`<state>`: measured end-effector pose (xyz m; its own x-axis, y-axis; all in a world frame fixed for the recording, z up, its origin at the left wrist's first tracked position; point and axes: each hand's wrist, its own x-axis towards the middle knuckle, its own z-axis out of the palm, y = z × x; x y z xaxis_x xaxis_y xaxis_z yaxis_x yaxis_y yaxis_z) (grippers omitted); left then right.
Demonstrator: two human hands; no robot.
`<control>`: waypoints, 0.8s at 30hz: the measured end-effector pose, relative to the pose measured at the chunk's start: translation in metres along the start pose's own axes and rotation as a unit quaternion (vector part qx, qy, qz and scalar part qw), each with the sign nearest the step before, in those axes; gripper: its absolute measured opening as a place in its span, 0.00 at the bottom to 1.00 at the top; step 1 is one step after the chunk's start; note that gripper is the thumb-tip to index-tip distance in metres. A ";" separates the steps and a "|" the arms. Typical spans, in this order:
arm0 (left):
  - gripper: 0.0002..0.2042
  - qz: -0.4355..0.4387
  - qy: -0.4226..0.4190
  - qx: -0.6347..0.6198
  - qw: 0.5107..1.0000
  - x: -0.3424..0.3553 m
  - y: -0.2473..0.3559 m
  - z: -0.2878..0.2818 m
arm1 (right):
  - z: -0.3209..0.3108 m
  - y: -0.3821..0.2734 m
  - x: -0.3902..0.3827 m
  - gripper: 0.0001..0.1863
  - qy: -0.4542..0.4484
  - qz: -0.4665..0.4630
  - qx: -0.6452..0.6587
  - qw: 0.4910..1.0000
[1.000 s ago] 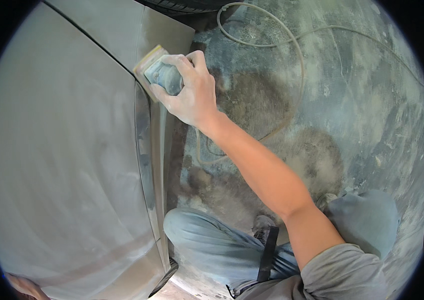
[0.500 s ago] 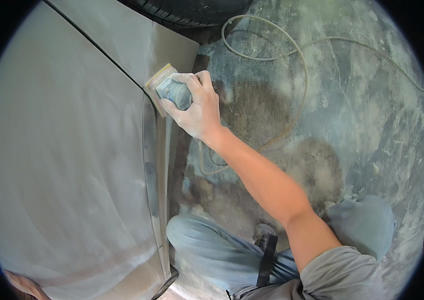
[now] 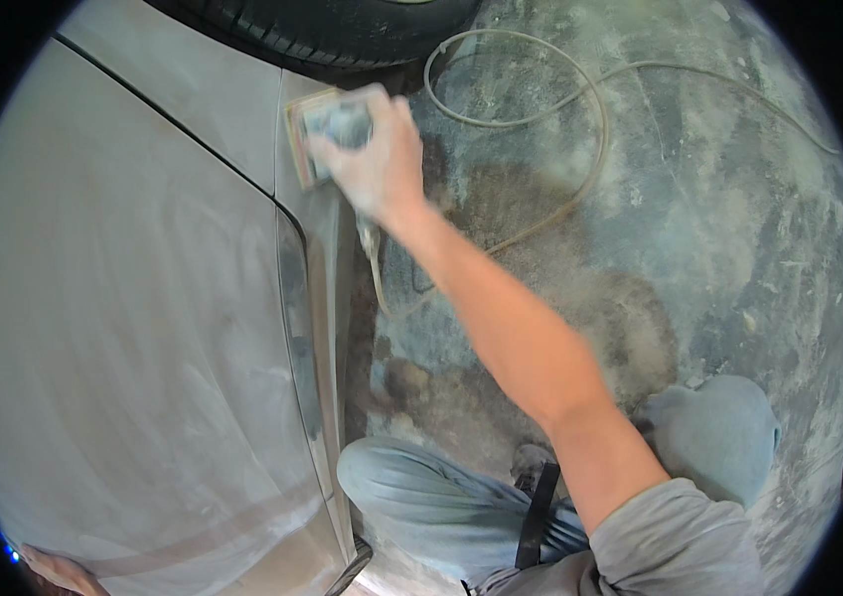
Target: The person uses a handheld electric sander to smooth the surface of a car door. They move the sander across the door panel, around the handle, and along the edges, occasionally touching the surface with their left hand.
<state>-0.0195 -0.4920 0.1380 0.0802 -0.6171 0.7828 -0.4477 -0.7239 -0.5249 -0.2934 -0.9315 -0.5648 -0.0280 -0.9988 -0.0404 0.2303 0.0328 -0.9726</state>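
My right hand (image 3: 382,149), slightly blurred and dusty, is wrapped over the rounded body of a sander (image 3: 347,124). The sander's flat rectangular pad (image 3: 300,149) has a yellowish edge. It lies against the grey lower car panel (image 3: 327,214), just behind the wheel. A thin pale hose (image 3: 379,273) runs from the sander's tail down to the floor. At the lower left rim, part of my left hand (image 3: 64,573) shows, lying flat along the edge of the car door (image 3: 163,328). Dusty, swirled sanding marks cover this large grey door.
A black tyre (image 3: 342,35) stands at the top, close to the sander. The hose loops (image 3: 516,121) across the stained concrete floor (image 3: 719,248) to the right. My bent knees (image 3: 411,487) are beside the sill, with a shoe (image 3: 531,462) between them.
My right hand has moved the sander forward and a little left, from the door's edge onto the panel nearer the tyre. The view has shifted slightly, showing more of the tyre.
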 end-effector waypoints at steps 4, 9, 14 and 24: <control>0.32 -0.018 -0.003 -0.016 1.000 -0.001 0.004 0.004 | -0.002 -0.005 -0.033 0.29 -0.008 0.047 0.000 0.999; 0.33 0.008 0.014 -0.004 1.000 -0.002 0.002 0.009 | 0.006 -0.021 0.018 0.33 0.027 0.057 0.017 0.998; 0.33 0.013 0.016 -0.003 1.000 -0.002 0.004 0.012 | 0.009 -0.005 0.044 0.34 0.038 0.093 -0.011 0.995; 0.32 -0.018 0.002 -0.021 1.000 -0.001 0.006 0.008 | 0.003 0.036 0.033 0.36 0.047 0.154 0.014 0.987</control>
<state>-0.0151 -0.4981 0.1318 0.0930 -0.5889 0.8028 -0.4817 -0.7323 -0.4814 -0.2827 -0.9635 -0.6008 -0.0415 -0.9342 -0.3544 0.2692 0.3311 -0.9044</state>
